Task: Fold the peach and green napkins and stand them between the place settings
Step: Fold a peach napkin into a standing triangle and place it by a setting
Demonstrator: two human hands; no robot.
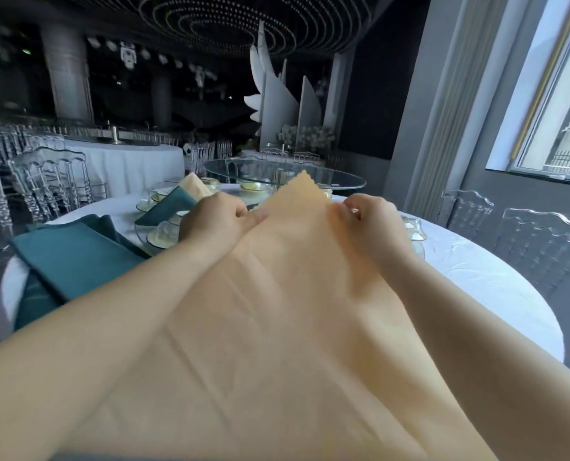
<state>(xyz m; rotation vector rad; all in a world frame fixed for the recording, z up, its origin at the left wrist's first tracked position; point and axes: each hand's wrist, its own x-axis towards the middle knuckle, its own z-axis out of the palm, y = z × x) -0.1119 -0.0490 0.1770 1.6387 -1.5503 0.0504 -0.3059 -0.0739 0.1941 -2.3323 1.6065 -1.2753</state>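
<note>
Left hand point(215, 216) and right hand point(368, 217) pinch soft peach napkin point(277, 311) edges, zigzag corner between; flat green napkins point(74, 257) beside left hand.

Peach napkin point(287, 294) — matt woven cloth; turntable point(343, 181) — glossy clear glass.

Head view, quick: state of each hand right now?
Left hand: grip closed, pinching the large peach fabric napkin at its left edge.
Right hand: grip closed, pinching the same napkin's right edge.

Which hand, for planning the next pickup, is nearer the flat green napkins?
Left. The left hand pinches the peach napkin beside the flat green napkins; the right hand holds it farther right.
</note>
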